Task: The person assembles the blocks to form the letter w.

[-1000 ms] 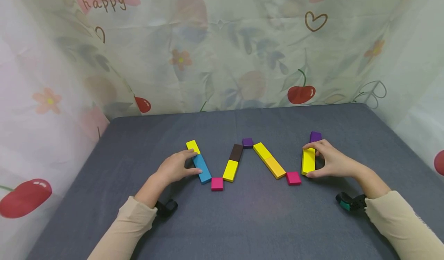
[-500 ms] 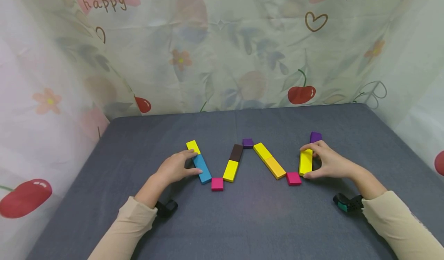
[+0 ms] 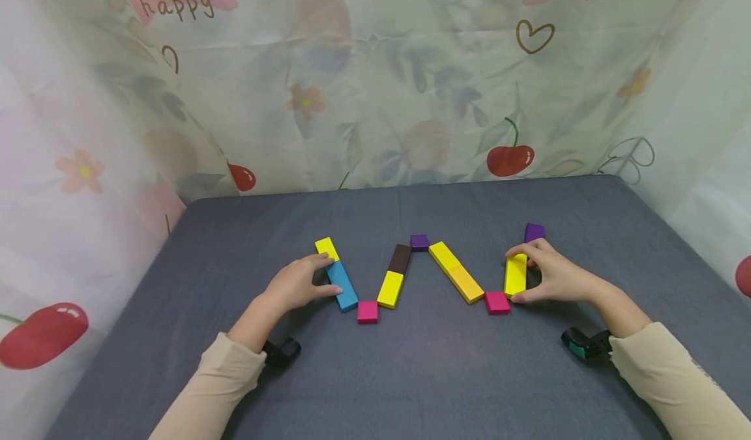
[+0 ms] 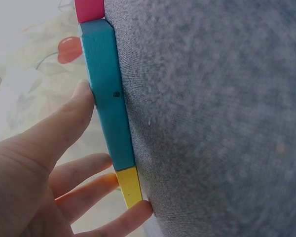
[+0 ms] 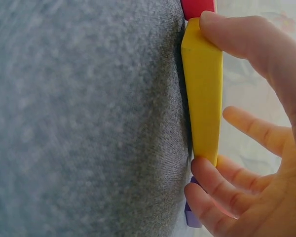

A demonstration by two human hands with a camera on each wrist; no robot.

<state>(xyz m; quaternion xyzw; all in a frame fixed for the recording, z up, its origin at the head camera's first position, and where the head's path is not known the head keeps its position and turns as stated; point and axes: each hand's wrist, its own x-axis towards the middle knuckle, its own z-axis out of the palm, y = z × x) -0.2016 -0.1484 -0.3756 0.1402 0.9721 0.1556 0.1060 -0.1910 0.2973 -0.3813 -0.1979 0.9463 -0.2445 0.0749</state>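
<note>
My left hand (image 3: 293, 286) rests against a blue block (image 3: 343, 285) and the small yellow block (image 3: 325, 246) at its far end. In the left wrist view its thumb touches the blue block and its fingertips lie along the yellow one. My right hand (image 3: 557, 272) holds a yellow block (image 3: 515, 276) by its two ends, thumb at the near end and fingers at the far one. The block's near end is beside a pink block (image 3: 497, 303). A purple block (image 3: 534, 232) lies just beyond the right fingers, partly hidden by them.
Between the hands runs a zigzag of blocks: a pink block (image 3: 367, 312), a yellow one (image 3: 390, 289), a dark brown one (image 3: 400, 259), a small purple one (image 3: 419, 242), then yellow (image 3: 444, 256) and orange-yellow (image 3: 466, 284). A grey cloth (image 3: 422, 375) covers the table; printed curtains surround it.
My right hand has moved the yellow block slightly left, bringing its near end up beside the pink block. My left hand and the other blocks have stayed in place.
</note>
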